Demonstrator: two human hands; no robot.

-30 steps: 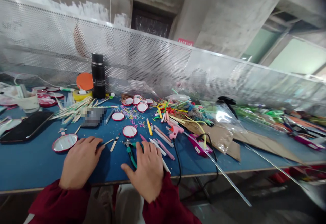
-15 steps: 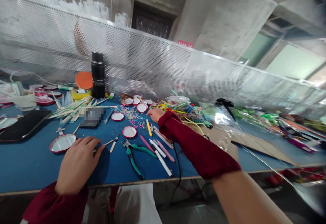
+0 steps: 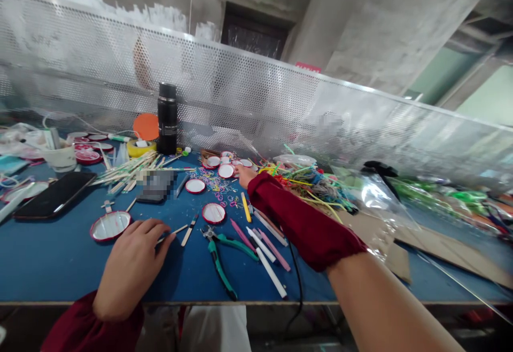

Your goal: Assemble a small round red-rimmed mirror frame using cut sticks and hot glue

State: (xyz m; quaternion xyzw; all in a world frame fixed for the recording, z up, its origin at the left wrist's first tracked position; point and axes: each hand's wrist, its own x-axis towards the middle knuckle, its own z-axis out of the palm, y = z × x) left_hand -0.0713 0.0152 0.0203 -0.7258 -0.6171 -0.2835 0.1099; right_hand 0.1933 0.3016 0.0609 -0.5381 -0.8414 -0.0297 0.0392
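Observation:
My left hand rests at the near edge of the blue table, with a thin wooden stick between thumb and index finger. Left of it lies a red-rimmed oval disc with a small stick piece at its top. A dark-tipped flat wooden stick lies to its right. My right hand reaches far forward, its outstretched index finger at the right edge of a round white red-rimmed disc; the other fingers are partly hidden. Small coloured rubber rings lie scattered beside it.
Teal-handled cutting pliers and several pens lie in front. A black bottle, a phone and a bundle of sticks stand or lie leftward. Coloured cords and cardboard lie right; a perforated metal screen runs behind.
My right hand has moved forward from beside the rubber rings to the round discs. The view has turned a little left. My left hand stays with the thin stick.

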